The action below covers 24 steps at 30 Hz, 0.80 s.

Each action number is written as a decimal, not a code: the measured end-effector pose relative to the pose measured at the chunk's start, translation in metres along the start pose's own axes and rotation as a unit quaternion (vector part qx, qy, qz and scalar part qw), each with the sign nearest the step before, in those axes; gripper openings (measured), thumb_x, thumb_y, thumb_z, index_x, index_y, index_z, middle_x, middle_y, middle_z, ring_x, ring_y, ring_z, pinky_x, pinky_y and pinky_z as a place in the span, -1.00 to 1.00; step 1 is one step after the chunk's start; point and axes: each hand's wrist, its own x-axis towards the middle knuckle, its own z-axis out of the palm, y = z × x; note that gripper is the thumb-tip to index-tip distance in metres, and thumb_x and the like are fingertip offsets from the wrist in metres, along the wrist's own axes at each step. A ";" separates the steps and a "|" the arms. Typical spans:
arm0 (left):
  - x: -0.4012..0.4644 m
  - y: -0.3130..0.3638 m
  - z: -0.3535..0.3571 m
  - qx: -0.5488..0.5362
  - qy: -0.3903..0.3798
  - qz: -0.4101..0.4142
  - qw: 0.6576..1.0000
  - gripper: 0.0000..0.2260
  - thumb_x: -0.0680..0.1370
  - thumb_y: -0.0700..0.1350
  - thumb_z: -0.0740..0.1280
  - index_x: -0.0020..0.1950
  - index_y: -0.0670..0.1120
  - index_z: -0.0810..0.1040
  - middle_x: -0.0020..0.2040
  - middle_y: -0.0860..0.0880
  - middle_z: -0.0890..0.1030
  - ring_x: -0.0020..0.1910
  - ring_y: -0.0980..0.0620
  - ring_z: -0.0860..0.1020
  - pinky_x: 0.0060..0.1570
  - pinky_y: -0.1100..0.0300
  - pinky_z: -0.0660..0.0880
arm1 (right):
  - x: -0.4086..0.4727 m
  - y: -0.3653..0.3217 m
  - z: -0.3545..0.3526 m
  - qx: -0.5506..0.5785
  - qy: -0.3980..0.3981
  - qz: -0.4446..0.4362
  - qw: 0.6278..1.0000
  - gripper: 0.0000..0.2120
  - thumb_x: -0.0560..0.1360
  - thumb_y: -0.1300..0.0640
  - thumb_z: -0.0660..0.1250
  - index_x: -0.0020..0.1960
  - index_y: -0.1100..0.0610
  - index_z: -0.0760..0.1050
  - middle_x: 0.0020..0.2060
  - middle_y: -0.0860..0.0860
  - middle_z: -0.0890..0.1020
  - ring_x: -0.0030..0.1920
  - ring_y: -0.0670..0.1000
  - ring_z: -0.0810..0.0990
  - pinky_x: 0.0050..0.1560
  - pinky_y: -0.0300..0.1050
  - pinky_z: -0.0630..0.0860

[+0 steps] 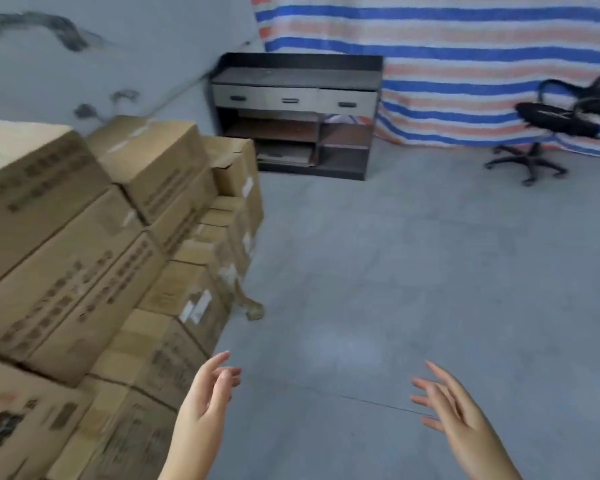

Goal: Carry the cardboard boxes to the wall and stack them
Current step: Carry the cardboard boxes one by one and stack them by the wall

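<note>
Both hands, left hand and right hand, hang open and empty; beside your left, the stacked cardboard boxes. Grip the next box low, palms opposed.

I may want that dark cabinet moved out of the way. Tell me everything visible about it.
The cabinet stands upright on the grey floor, backing onto the striped tarp near the room's corner. Dark frame with a raised rim round its top, three pale drawer fronts with dark handles, open brown shelves below holding flat board-like pieces. Nothing rests on top; the boxes stand just apart.
</note>
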 end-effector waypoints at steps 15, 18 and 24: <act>0.016 0.042 0.238 0.148 -0.358 0.022 0.922 -0.75 0.62 -0.21 0.17 0.02 0.12 0.54 -0.14 0.01 0.67 -0.18 0.20 0.62 -0.01 0.06 0.49 | -0.103 0.070 -0.156 0.118 0.333 0.148 0.924 -0.57 0.32 -0.32 0.39 0.12 -0.22 0.40 0.12 -0.01 0.61 0.00 -0.07 0.61 -0.06 -0.05 0.50; 0.016 0.052 0.295 0.131 -0.401 0.004 0.907 -0.77 0.63 -0.20 0.13 0.03 0.05 0.54 -0.12 -0.04 0.67 -0.09 0.03 0.63 -0.09 0.08 0.50 | -0.104 0.081 -0.175 0.149 0.383 0.197 0.890 -0.43 0.38 -0.30 0.30 0.32 -0.07 0.40 0.06 -0.10 0.58 0.01 -0.05 0.59 0.02 0.01 0.49; 0.026 0.078 0.414 0.131 -0.472 0.012 0.872 -0.78 0.63 -0.20 0.13 0.06 0.01 0.54 -0.08 -0.07 0.66 -0.04 -0.01 0.62 -0.08 0.11 0.51 | -0.065 0.076 -0.242 0.170 0.458 0.217 0.845 -0.59 0.56 -0.04 0.24 0.38 0.02 0.38 0.06 -0.06 0.59 -0.01 -0.09 0.58 0.14 0.03 0.43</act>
